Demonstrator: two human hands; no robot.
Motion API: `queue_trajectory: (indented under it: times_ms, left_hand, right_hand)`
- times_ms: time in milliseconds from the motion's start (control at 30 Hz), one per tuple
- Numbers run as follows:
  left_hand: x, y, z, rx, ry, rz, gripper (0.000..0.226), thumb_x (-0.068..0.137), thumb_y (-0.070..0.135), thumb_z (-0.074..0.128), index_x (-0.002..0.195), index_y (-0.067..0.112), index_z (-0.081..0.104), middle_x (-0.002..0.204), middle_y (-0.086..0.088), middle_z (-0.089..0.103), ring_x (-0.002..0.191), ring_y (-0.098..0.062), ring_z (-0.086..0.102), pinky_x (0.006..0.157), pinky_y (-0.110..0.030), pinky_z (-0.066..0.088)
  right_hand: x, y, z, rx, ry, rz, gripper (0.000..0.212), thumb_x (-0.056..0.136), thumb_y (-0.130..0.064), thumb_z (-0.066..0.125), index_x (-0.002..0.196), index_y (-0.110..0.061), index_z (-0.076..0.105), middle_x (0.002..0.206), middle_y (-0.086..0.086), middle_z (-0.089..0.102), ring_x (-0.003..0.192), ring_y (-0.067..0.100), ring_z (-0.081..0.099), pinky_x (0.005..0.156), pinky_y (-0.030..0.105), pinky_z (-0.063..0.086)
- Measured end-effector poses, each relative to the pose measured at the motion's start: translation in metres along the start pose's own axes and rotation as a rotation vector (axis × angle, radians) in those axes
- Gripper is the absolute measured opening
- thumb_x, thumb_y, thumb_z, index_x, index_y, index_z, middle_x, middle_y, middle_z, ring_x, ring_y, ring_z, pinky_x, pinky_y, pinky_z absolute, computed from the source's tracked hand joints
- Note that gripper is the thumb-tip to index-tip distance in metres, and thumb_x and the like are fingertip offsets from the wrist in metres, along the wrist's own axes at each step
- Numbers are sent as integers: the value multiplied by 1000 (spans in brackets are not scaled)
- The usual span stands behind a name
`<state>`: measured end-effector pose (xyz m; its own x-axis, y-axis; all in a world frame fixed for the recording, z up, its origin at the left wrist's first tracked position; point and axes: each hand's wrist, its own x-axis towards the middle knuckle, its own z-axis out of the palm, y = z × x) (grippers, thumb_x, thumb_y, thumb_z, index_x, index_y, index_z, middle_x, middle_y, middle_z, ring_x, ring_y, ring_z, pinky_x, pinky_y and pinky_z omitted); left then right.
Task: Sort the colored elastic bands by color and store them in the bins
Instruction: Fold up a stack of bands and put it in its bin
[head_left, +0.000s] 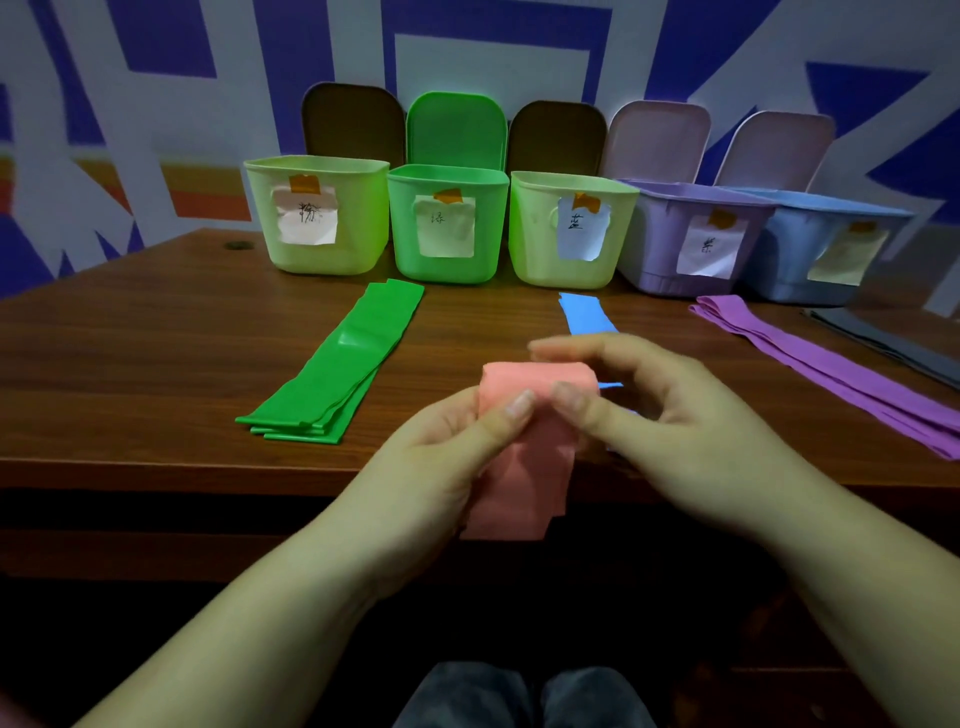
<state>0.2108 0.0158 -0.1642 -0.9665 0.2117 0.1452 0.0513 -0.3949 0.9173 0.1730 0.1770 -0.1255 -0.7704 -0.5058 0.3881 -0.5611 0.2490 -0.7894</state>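
Both hands hold a folded pink elastic band (524, 467) above the table's front edge. My left hand (441, 447) pinches its left side and my right hand (654, 410) pinches its top right, thumbs nearly touching. Its lower end hangs past the table edge. A stack of green bands (337, 369) lies flat to the left. A blue band (587, 314) lies behind my right hand, mostly hidden. Purple bands (826, 364) stretch along the right. Dark grey bands (883, 343) lie at the far right.
Five open labelled bins line the back of the wooden table (130, 338): pale yellow-green (317, 218), green (447, 223), pale yellow-green (571, 228), lilac (691, 239), light blue (831, 249). Their lids stand raised against the patterned wall. My knees show below the table.
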Motion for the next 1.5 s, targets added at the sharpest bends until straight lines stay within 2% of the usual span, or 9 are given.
queue_trajectory:
  times_ms: [167, 233, 367, 667, 933, 1033, 1133, 1300, 1500]
  left_hand:
    - [5, 11, 4, -249, 39, -149, 48, 66, 28, 70, 106, 1, 69, 106, -19, 67, 93, -27, 64, 93, -43, 49]
    - [14, 8, 7, -131, 130, -153, 48, 83, 26, 61, 120, -5, 60, 118, -21, 62, 107, -30, 58, 91, -28, 50]
    - [10, -7, 11, -126, 124, 42, 28, 82, 33, 61, 97, 12, 74, 99, -14, 70, 87, -21, 65, 84, -30, 53]
    - [2, -20, 0, 213, 152, 244, 32, 77, 25, 55, 109, 19, 59, 102, 7, 71, 97, -4, 62, 81, -16, 48]
    - [18, 49, -9, 404, -107, 196, 45, 60, 13, 76, 104, 14, 66, 102, -3, 72, 97, -13, 65, 87, -28, 53]
    - [23, 61, 3, 314, -189, 165, 28, 67, 6, 70, 94, 13, 70, 87, -6, 73, 79, -15, 69, 71, -23, 54]
    - [20, 62, 18, 193, -101, 146, 4, 72, 13, 69, 74, 12, 73, 67, -11, 69, 60, -17, 66, 56, -23, 53]
    - [14, 55, 39, 177, 59, 316, 11, 79, 19, 60, 83, 10, 66, 64, -2, 70, 60, -8, 67, 62, -21, 56]
    - [0, 45, 42, 164, 123, 365, 12, 87, 15, 56, 98, 11, 61, 81, -6, 72, 68, -12, 69, 56, -21, 53]
  right_hand:
    - [-2, -2, 3, -192, 82, -123, 27, 79, -34, 63, 105, -31, 65, 103, -22, 67, 100, -8, 59, 85, 4, 39]
    - [-2, -2, 7, -207, 115, -143, 27, 78, -33, 64, 106, -31, 65, 103, -21, 67, 99, -6, 59, 85, 5, 39]
    - [0, -1, 11, -153, 171, -109, 26, 78, -37, 62, 102, -30, 67, 101, -16, 69, 97, -1, 61, 84, 8, 42]
    - [5, -3, 7, 132, 85, -79, 24, 78, -27, 61, 99, -18, 68, 97, -6, 73, 90, 3, 66, 80, 12, 47]
    - [18, -34, -16, 112, -30, -111, 16, 78, -27, 62, 92, -24, 67, 94, -4, 73, 89, 6, 65, 83, 17, 51]
    - [25, -51, -20, 137, -30, -103, 26, 78, -30, 64, 99, -16, 66, 93, 8, 71, 85, 13, 63, 78, 26, 53]
    - [26, -67, -18, 165, -15, -121, 28, 75, -27, 59, 99, -15, 66, 84, -5, 70, 79, 4, 63, 70, 16, 51]
    - [21, -81, -12, 121, 55, -125, 29, 72, -33, 58, 97, -19, 66, 102, 19, 67, 95, 51, 56, 81, 63, 47]
    - [18, -88, -16, 87, 95, -118, 28, 71, -34, 60, 95, -22, 67, 105, 11, 69, 95, 25, 65, 78, 34, 55]
